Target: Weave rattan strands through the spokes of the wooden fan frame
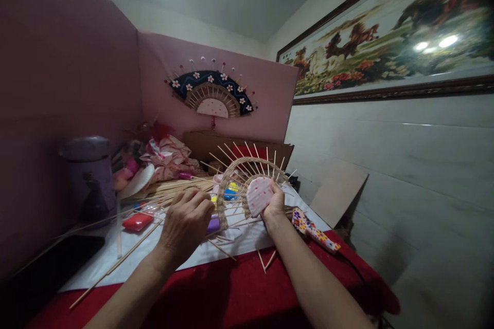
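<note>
My right hand (275, 201) is closed on a half-finished fan by its pale half-round base (259, 195), which has small red spots. Thin wooden sticks spread out from this base, and a braided tan band (227, 181) curves across them. At the fan's left side is my left hand (188, 215), its fingers bent and pressed together by the stick ends. What its fingertips hold is hidden behind the hand. A glue gun (314, 231) with a flowered pattern lies right of my right forearm.
Loose wooden sticks (175, 191) are heaped behind my left hand. A red packet (138, 221), a purple packet (213, 224) and a dark phone-like slab (57, 262) lie on the table. A lidded purple container (89, 180) stands left. A decorated fan (212, 91) hangs on the pink partition.
</note>
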`<state>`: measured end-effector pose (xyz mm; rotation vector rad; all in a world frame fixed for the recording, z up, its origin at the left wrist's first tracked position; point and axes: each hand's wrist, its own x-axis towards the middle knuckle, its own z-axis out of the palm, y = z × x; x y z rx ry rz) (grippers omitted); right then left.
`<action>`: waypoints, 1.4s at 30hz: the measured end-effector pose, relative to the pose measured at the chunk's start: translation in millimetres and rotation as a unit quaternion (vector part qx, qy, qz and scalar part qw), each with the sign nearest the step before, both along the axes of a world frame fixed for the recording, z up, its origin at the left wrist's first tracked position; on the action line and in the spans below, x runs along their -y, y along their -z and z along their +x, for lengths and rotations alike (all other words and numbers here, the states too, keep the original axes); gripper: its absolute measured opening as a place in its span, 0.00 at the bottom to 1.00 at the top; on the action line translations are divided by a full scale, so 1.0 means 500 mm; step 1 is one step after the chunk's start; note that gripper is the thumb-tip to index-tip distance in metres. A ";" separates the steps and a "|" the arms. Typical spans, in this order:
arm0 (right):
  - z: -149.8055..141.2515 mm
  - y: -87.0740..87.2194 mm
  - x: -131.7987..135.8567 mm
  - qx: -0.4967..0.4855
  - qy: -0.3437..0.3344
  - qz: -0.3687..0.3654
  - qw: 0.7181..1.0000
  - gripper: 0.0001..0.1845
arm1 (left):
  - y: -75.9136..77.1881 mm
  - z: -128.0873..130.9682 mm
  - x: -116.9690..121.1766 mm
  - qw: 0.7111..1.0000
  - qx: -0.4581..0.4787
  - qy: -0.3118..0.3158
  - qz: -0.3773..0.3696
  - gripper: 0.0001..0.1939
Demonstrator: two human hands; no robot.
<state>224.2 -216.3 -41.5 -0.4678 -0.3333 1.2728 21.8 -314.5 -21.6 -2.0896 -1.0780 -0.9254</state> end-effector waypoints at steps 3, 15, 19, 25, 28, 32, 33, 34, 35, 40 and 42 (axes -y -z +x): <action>0.000 0.002 -0.001 0.008 -0.003 0.001 1.000 0.09 | 0.007 0.003 -0.006 0.999 0.024 0.016 -0.027 0.09; -0.050 -0.007 0.046 0.008 -0.155 0.050 0.987 0.12 | 0.018 -0.001 -0.012 0.990 0.125 0.052 -0.028 0.06; -0.065 -0.007 0.060 0.009 -0.211 0.039 0.977 0.11 | 0.018 -0.004 -0.014 0.990 0.127 0.050 -0.021 0.07; -0.061 -0.015 0.061 0.003 -0.193 0.026 0.981 0.05 | 0.011 -0.002 -0.011 0.995 0.083 0.053 -0.029 0.07; -0.059 -0.019 0.063 0.005 -0.185 0.019 0.983 0.06 | 0.004 -0.003 -0.008 0.997 0.069 0.047 -0.001 0.06; -0.056 -0.021 0.063 0.010 -0.171 0.020 0.985 0.06 | 0.000 -0.007 -0.006 0.998 0.047 0.028 0.023 0.07; -0.056 -0.021 0.063 0.012 -0.171 0.022 0.985 0.06 | 0.000 -0.008 -0.006 0.998 0.045 0.023 0.026 0.07; -0.055 -0.020 0.062 0.012 -0.171 0.025 0.985 0.06 | 0.001 -0.009 -0.007 0.998 0.044 0.019 0.026 0.07; -0.054 -0.020 0.061 0.012 -0.171 0.026 0.985 0.05 | 0.002 -0.010 -0.009 0.998 0.047 0.016 0.026 0.07; -0.050 -0.014 0.052 0.018 -0.169 0.036 0.985 0.05 | 0.005 -0.014 -0.012 0.997 0.071 0.028 0.024 0.08; -0.046 -0.013 0.049 0.018 -0.165 0.040 0.985 0.07 | 0.003 -0.014 -0.010 0.997 0.068 0.024 0.030 0.09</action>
